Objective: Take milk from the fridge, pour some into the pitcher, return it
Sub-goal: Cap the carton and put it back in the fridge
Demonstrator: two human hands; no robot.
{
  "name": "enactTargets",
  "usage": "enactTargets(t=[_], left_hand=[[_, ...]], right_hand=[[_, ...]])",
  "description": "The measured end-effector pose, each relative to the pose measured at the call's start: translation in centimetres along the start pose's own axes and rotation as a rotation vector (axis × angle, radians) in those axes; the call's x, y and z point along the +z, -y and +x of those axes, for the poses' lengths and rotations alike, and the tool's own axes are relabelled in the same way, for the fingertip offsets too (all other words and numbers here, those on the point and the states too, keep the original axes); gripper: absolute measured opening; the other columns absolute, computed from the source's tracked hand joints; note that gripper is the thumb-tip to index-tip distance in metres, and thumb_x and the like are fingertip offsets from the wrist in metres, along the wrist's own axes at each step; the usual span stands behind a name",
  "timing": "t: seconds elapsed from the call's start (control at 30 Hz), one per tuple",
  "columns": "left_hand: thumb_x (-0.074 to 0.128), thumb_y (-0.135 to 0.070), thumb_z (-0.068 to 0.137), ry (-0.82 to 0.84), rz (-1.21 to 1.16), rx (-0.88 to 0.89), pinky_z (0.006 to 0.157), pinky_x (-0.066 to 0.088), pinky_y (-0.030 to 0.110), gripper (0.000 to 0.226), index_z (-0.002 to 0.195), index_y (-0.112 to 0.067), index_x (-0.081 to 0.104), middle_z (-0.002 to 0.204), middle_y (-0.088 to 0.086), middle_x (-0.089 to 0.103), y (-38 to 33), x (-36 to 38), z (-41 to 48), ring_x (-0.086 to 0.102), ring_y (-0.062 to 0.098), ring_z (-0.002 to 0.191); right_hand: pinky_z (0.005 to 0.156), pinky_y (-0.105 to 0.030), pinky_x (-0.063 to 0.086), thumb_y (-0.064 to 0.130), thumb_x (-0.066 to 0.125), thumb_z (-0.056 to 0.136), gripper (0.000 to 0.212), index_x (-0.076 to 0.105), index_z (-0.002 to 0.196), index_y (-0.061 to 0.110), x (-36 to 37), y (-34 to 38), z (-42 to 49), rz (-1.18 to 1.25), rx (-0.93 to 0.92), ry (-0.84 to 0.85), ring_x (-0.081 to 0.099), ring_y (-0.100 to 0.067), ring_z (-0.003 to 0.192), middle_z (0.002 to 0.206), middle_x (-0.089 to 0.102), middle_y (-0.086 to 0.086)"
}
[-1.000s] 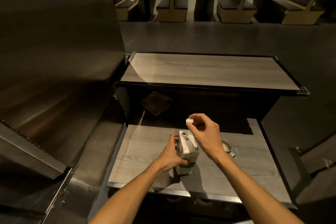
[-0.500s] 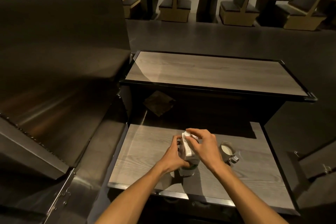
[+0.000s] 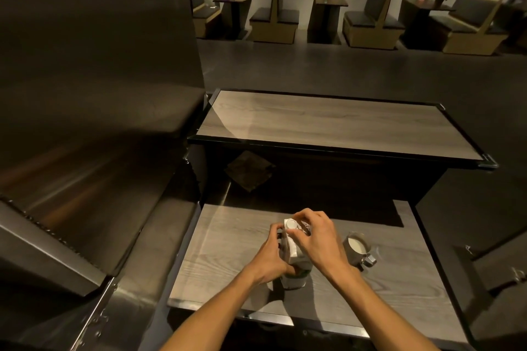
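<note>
A white milk carton point(image 3: 295, 258) stands upright on the near wooden counter point(image 3: 228, 259). My left hand point(image 3: 271, 256) grips the carton's left side. My right hand point(image 3: 316, 239) is on top of it, fingers closed around the round white cap point(image 3: 291, 224) sitting on the spout. Just to the right stands a small metal pitcher point(image 3: 357, 249) with milk inside, its handle facing the front right. The steel fridge point(image 3: 94, 94) fills the left side, its door panel angled at the lower left.
A higher wooden counter point(image 3: 336, 125) lies beyond the near one, with a dark folded cloth point(image 3: 249, 171) on the shelf below it. Booth seats and small tables with plants line the far wall. Another steel unit point(image 3: 499, 279) sits at the right edge.
My right hand brought the cap down from above the carton onto its spout and now grips it there. The pitcher came into full view at the right.
</note>
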State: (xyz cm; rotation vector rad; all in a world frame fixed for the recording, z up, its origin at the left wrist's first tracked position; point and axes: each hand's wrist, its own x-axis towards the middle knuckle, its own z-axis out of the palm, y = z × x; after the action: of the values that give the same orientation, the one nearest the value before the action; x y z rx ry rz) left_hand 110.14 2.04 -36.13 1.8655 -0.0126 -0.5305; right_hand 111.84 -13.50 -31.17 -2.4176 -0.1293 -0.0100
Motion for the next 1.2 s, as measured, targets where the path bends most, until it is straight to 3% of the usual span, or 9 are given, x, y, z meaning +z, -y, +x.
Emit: enactTargets(t=[0.13,0.43,0.73,0.97,1.03,1.2], left_hand=[[0.085,-0.005,0.07,-0.011,0.001,0.005,0.11,0.053,0.05,0.11,0.15,-0.044,0.019,0.146,0.0,0.051,0.0,0.0,0.0,0.055,0.022,0.136],[0.082,0.001,0.075,-0.009,0.012,-0.029,0.107,0.056,0.051,0.105,0.149,-0.043,0.023,0.146,0.001,0.051,-0.1,0.3,-0.3,0.057,0.022,0.134],[0.086,-0.001,0.076,-0.017,0.05,-0.032,0.112,0.052,0.046,0.108,0.152,-0.038,0.017,0.151,0.005,0.047,-0.1,0.3,-0.3,0.052,0.025,0.14],[0.087,-0.003,0.075,-0.018,0.039,-0.021,0.113,0.051,0.05,0.109,0.148,-0.045,0.019,0.153,0.003,0.045,0.1,0.2,-0.2,0.05,0.024,0.142],[0.087,-0.003,0.075,-0.015,0.046,-0.016,0.113,0.051,0.05,0.108,0.148,-0.044,0.02,0.155,0.003,0.044,0.2,0.2,-0.2,0.049,0.024,0.142],[0.084,0.001,0.078,0.006,0.038,-0.031,0.111,0.053,0.049,0.102,0.149,-0.037,0.021,0.149,-0.001,0.043,0.1,0.0,-0.1,0.047,0.023,0.14]], right_hand=[[0.095,-0.03,0.05,0.041,0.07,0.094,0.032,0.064,0.125,0.034,0.0,-0.2,-0.1,-0.043,-0.022,-0.001,0.055,-0.012,0.116,0.125,0.056,0.006],[0.075,-0.02,0.047,0.044,0.071,0.092,0.024,0.058,0.106,0.029,0.6,0.1,-0.6,-0.032,-0.056,-0.061,0.057,-0.01,0.096,0.107,0.054,0.008],[0.076,-0.011,0.043,0.041,0.071,0.094,0.031,0.068,0.122,0.027,0.4,-0.5,-0.4,0.1,-0.063,-0.039,0.059,-0.005,0.101,0.113,0.064,0.006],[0.078,-0.018,0.05,0.042,0.07,0.094,0.026,0.068,0.115,0.026,0.4,-0.6,-0.4,0.084,-0.066,-0.031,0.061,-0.004,0.098,0.108,0.063,0.008],[0.075,-0.018,0.047,0.043,0.07,0.093,0.025,0.062,0.111,0.027,0.5,-0.5,-0.3,0.072,-0.027,-0.031,0.058,-0.008,0.097,0.11,0.057,0.007],[0.075,-0.031,0.058,0.053,0.072,0.088,0.037,0.05,0.1,0.027,0.9,0.3,0.3,0.013,0.058,-0.005,0.059,-0.013,0.091,0.106,0.058,0.002]])
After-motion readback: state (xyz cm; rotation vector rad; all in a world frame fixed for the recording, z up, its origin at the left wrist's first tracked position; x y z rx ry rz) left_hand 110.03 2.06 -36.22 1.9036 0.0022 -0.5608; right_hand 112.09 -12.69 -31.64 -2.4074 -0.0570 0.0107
